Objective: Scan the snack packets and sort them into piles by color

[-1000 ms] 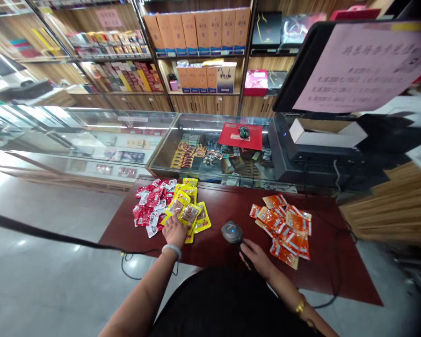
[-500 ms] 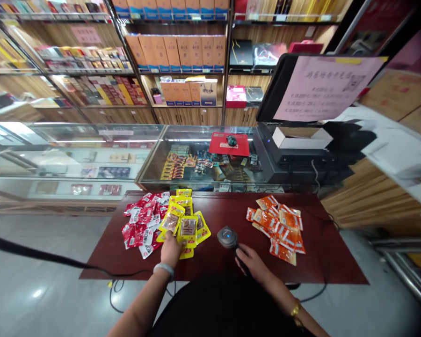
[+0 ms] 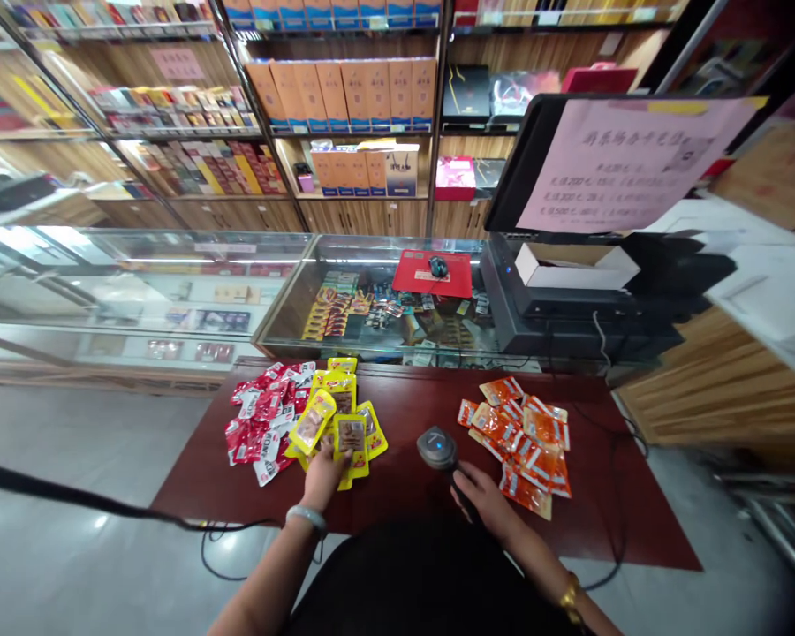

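The left hand rests on the near edge of the yellow packets, and its fingers pinch one yellow packet that lies at the front of that pile. The right hand is wrapped around the handle of the black scanner, which sits on the dark red table with its round head and blue light pointing up. The two hands are well apart, one on each side of the scanner. To the left of the yellow packets is a heap of red packets, touching them. To the right of the scanner, near it, is a spread of orange packets. The work looks like it is somewhere in the middle: the orange packets lie apart on the far side of the scanner, maybe already done, though the view is too small to be sure. The yellow and red packets on the left look like what is left. The pinched packet is not yet at the scanner.
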Tool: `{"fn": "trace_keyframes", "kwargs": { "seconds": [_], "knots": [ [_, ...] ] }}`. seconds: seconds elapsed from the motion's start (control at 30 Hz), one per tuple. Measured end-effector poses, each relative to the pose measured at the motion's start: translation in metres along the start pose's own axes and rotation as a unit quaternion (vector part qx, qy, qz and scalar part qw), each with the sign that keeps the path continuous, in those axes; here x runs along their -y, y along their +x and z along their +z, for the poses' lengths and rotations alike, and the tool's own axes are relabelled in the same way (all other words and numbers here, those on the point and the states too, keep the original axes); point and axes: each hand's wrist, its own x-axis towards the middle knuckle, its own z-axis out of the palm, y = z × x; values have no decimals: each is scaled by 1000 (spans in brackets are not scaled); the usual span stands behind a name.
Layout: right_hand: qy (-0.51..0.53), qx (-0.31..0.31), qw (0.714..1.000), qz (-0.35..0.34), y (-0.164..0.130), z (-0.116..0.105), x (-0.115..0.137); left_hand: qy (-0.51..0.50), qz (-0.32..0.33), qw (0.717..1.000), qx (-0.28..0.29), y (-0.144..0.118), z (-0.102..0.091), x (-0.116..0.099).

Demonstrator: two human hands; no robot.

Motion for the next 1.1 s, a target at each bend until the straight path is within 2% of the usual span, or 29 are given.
{"fn": "trace_keyframes", "kwargs": {
  "seconds": [0.07, 0.13, 0.27, 0.33, 0.4, 0.53, 0.67, 0.83, 0.93, 1.0, 1.1],
  "knots": [
    [21, 15, 1000, 4, 3, -4, 1, -154, -17, 987, 40, -2, 7, -12],
    [34, 32, 999, 4, 7, -7, 4, -300, -7, 952, 67, -6, 19, -31],
    [47, 40, 998, -12, 17, -11, 14, -466, 19, 876, 123, -14, 49, -79],
    [60, 34, 998, -13, 22, -14, 19, -499, 20, 855, 143, -15, 63, -100],
    [74, 28, 997, -17, 26, -17, 23, -507, 21, 848, 153, -14, 75, -114],
    [90, -3, 996, -24, 30, -25, 26, -490, 21, 855, 169, -10, 91, -127],
    [94, -35, 995, -17, 31, -32, 24, -501, 18, 845, 186, -3, 106, -134],
    [99, -49, 994, -3, 32, -39, 21, -517, 13, 831, 206, 12, 124, -165],
    [98, -57, 994, 3, 31, -40, 21, -487, 35, 844, 222, 22, 126, -182],
    [90, -57, 994, 7, 31, -39, 22, -418, 56, 884, 202, 27, 117, -180],
    [77, -48, 996, 16, 32, -35, 20, -219, 98, 966, 98, 26, 93, -152]
  ]
}}
